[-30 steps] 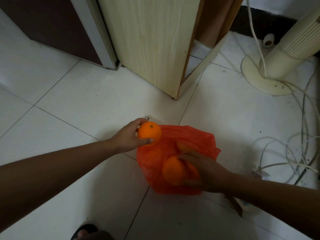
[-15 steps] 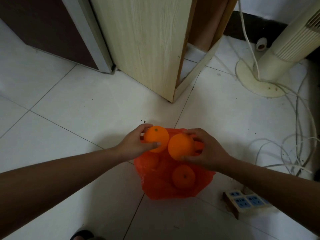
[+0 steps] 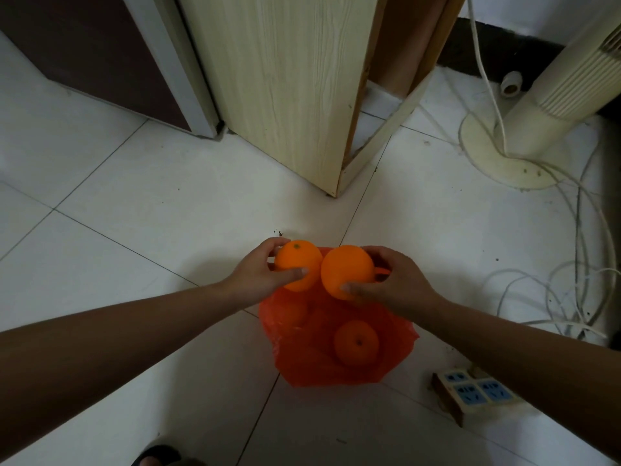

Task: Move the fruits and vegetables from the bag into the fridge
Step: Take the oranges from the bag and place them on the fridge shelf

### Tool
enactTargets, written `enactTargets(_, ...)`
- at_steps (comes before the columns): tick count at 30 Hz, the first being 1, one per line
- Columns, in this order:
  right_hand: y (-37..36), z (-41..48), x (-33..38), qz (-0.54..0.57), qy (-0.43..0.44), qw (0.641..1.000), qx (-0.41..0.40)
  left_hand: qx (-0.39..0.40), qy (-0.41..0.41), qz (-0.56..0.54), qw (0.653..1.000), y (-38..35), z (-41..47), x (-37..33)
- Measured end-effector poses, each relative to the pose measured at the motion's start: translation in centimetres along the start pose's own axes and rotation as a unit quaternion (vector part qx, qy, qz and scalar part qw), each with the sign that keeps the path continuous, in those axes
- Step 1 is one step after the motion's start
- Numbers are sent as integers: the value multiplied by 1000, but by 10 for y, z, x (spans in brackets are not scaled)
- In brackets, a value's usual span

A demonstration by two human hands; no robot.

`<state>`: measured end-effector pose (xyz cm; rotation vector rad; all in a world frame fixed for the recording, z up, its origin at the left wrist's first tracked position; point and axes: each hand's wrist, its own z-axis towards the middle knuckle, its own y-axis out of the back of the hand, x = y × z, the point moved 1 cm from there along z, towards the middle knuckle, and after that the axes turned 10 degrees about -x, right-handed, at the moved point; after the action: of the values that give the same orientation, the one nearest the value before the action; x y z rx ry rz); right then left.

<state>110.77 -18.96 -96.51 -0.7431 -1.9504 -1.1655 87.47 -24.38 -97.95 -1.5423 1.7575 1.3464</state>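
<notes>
An orange plastic bag (image 3: 302,361) lies open on the white tiled floor. One orange (image 3: 356,343) rests inside it, and another shape shows dimly through the plastic at the bag's left. My left hand (image 3: 258,277) grips an orange (image 3: 297,265) above the bag's far edge. My right hand (image 3: 393,284) grips a second, larger orange (image 3: 346,270) right beside it; the two fruits touch. No open fridge interior is in view.
A light wooden cabinet panel (image 3: 285,79) stands ahead, with a dark door and grey frame (image 3: 168,62) to its left. A cream fan base (image 3: 504,156) and loose white cables (image 3: 571,280) lie at right. A power strip (image 3: 473,395) sits near the bag.
My right hand lifted an orange out of the bag and brought it up beside the one in my left hand. Both oranges now sit slightly higher than half a second ago.
</notes>
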Motion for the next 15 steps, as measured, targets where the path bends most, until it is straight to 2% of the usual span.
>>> enactTargets(6, -2, -2, 8, 43, 1, 999, 32, 6, 0, -2, 1000, 4, 0, 2)
enactTargets(15, 4, 2, 13, -28, 23, 999, 16, -20, -22, 4, 1000, 17, 9, -12)
